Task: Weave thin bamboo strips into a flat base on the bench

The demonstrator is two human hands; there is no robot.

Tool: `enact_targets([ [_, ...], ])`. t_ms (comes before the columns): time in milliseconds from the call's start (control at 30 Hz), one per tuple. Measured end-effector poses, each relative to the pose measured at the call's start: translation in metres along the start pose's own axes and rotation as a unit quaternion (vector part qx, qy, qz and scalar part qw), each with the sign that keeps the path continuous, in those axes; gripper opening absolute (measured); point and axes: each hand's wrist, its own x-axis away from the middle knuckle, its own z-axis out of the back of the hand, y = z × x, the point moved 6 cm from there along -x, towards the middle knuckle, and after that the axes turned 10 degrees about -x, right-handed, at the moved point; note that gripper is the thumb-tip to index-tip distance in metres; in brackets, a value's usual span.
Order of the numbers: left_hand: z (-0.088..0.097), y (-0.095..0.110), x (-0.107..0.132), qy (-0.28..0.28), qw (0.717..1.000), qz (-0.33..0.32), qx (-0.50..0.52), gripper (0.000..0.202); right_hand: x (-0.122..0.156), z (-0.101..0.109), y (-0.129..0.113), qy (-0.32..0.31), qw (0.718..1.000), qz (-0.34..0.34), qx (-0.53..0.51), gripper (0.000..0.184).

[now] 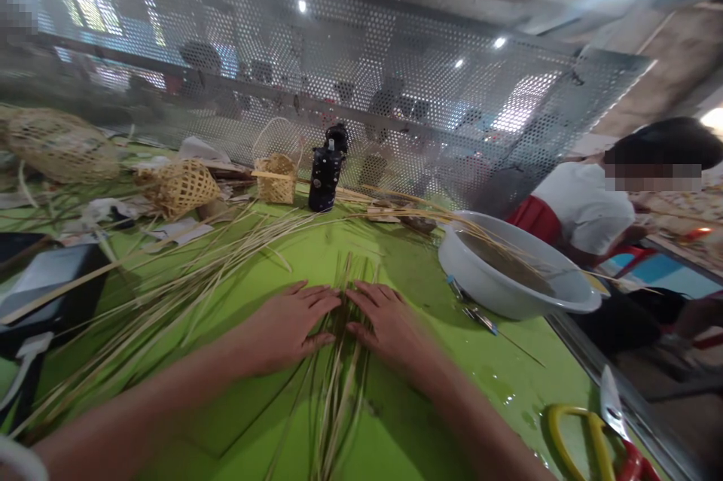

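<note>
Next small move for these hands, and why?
Probably ease the left hand and right hand inward to gather the middle strips: the hands sit either side, and some strips splay toward the near left.

Left hand [308, 323] and right hand [384, 319] palm-down, fingers extended, fingertips meeting at a bundle of thin plant strips [334, 409] on green tabletop [316, 244]. Left of left hand: longer loose strips [226, 263], fanned out. Beyond both hands: dark bottle [324, 181], small handled woven basket [276, 184] beside it. Right hand's far right: white basin [466, 270], strips across its rim; nearer, scissors [615, 422] at tabletop edge. Past basin, person in white top [593, 210].
</note>
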Motion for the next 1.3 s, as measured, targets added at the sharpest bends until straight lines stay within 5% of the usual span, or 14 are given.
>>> enact_targets([
  [1300,-0.0038,0.0021,0.0004,0.01,1.0,-0.016,-0.006,0.054,0.0017,-0.0027,-0.0004,0.014,1.0,0.006,-0.015,0.059],
])
